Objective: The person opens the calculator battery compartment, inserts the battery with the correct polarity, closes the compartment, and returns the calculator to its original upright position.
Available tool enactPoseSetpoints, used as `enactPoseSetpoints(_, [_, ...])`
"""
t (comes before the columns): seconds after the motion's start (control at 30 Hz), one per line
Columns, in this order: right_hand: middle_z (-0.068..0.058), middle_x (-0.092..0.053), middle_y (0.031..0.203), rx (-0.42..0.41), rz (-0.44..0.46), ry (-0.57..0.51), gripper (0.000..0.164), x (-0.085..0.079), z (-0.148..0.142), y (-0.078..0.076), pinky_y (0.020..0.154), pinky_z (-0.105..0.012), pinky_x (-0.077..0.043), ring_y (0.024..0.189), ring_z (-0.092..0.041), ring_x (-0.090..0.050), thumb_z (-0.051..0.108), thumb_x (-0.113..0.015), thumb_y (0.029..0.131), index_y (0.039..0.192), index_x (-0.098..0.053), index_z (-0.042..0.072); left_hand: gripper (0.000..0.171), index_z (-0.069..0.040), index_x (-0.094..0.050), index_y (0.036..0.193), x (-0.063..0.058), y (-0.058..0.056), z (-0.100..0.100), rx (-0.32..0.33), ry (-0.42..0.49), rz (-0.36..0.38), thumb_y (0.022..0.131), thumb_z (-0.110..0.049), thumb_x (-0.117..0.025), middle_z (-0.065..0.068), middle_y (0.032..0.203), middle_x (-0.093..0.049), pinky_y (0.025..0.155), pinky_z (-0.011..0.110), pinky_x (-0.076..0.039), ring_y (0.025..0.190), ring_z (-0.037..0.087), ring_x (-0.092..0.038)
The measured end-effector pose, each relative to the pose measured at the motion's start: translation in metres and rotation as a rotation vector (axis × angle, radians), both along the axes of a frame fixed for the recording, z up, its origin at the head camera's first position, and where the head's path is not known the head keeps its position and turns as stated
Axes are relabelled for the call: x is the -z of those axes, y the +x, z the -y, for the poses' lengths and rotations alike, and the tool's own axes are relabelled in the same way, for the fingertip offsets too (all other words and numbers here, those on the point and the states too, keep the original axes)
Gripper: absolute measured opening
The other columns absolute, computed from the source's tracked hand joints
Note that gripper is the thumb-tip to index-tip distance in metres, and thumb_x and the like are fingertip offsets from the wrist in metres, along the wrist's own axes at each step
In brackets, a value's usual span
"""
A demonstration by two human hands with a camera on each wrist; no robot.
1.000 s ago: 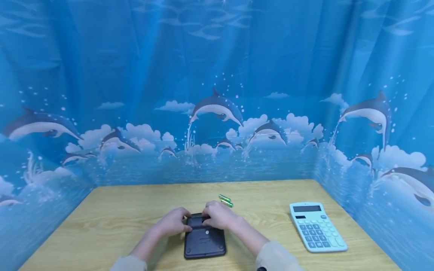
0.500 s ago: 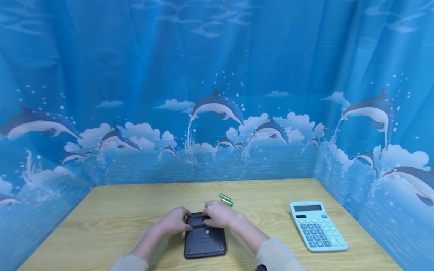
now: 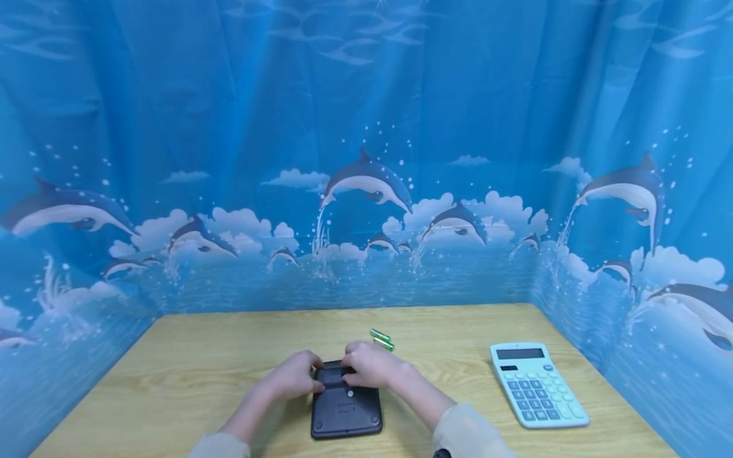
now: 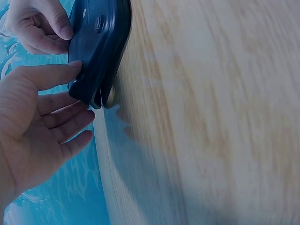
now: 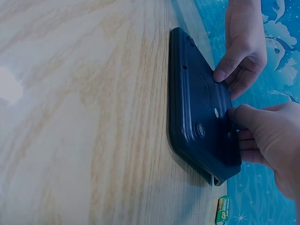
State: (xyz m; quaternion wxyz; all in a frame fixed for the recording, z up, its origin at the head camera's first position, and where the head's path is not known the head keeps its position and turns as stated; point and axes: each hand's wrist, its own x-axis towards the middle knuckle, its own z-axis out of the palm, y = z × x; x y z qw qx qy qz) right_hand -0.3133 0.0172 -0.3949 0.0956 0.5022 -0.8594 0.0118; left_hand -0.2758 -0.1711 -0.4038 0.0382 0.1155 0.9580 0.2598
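A black calculator (image 3: 346, 412) lies back side up on the table, small round feet at its corners. My left hand (image 3: 294, 375) grips its far left part; in the left wrist view the thumb of that left hand (image 4: 35, 122) presses the back while the fingers reach around the far edge. On the far right part, my right hand (image 3: 369, 366) holds the calculator between thumb and fingers. The right wrist view shows this right hand (image 5: 276, 136) with its thumb near a small pale round spot, its fingers partly hidden behind the edge.
Two green batteries (image 3: 382, 343) lie just beyond my right hand, one of them a battery (image 5: 222, 210) seen in the right wrist view. A light blue calculator (image 3: 538, 385) rests face up on the right of the wooden table (image 3: 189, 381). A dolphin-print curtain (image 3: 366, 273) surrounds the table's back and sides.
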Motion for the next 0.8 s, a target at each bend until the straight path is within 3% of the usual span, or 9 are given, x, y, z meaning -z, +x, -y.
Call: enactPoseSetpoints(0.8, [0.01,-0.047,0.074,0.038,-0.012,-0.009,0.015,0.0032,0.0005,-0.0024,0.055,-0.014,-0.038,0.064,-0.002,-0.043,0.03,-0.065,0.083,0.086,-0.07,0.017,0.039,0.005,-0.063,0.101,-0.0005,-0.0004,0.0013,-0.008,-0.01,-0.005,0.069,-0.011,-0.078,0.011,0.093,-0.06,0.076,0.041,-0.05,0.082,0.022,-0.055])
